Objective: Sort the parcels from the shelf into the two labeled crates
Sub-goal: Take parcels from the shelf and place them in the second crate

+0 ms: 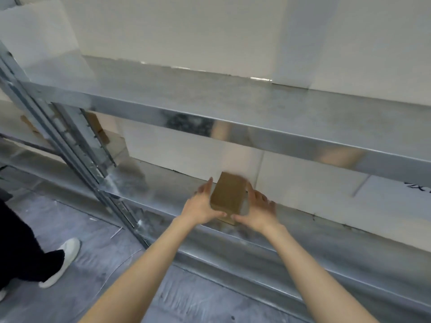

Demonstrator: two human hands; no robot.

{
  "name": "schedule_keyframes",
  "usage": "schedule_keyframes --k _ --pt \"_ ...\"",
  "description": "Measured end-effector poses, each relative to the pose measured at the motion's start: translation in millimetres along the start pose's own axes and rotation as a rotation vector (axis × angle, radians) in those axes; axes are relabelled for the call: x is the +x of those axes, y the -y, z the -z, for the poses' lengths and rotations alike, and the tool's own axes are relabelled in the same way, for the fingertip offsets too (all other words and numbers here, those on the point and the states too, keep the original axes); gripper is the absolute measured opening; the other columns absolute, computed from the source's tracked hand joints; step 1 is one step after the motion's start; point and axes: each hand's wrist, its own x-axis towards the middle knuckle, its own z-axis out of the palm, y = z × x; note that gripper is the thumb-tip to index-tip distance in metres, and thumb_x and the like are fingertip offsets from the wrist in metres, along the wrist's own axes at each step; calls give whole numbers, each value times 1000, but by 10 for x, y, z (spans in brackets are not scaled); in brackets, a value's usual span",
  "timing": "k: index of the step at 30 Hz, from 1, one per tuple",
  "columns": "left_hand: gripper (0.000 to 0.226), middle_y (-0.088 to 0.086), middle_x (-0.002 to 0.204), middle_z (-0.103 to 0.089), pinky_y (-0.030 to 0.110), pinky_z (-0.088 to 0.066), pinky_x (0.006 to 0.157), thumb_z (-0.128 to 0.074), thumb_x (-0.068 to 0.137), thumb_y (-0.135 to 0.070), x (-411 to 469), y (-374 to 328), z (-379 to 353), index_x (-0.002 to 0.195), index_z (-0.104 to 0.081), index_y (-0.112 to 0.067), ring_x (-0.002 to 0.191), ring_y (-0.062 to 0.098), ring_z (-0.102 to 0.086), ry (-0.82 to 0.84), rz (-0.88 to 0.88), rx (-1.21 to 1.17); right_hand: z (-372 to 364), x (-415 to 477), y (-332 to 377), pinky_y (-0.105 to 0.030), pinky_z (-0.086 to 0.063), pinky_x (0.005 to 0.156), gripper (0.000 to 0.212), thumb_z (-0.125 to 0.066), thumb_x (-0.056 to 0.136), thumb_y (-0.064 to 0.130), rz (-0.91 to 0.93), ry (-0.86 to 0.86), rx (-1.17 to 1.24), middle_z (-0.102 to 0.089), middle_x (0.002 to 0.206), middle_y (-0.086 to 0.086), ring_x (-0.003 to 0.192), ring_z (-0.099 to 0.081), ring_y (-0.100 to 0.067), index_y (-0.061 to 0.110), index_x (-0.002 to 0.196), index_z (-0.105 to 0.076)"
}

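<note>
You have both hands on the small brown cardboard parcel, one on each side, at the front edge of the lower shelf of the grey metal shelving rack. Your left hand lies flat along the parcel's left face, fingers nearly straight and together, with the thumb hooked across the near bottom corner. Your right hand clasps the right face, fingers a little spread and bent behind it, its thumb meeting the same near corner. The parcel stands on end, tilted slightly left. Blur hides whether its base touches the shelf. At the left, another person's white shoe stands on the grey floor.
</note>
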Motion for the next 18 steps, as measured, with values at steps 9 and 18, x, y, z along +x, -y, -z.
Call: schedule_keyframes --k 9,18 --pt "132 2 155 -31 43 -43 104 -83 60 -54 513 290 -132 155 3 -24 138 26 -38 158 -49 -137 -272 308 97 -52 -30 111 128 -69 60 79 -124 89 203 -29 159 1 143 -32 -25 28 155 -3" --pt "91 -12 121 -55 20 -43 75 -87 61 -32 521 313 -101 138 -38 -31 101 9 -56 120 -172 -391 -282 292 193 -41 -44 102 110 -80 59 67 -104 -11 420 -48 145 3 128 -50 -23 32 147 -23"
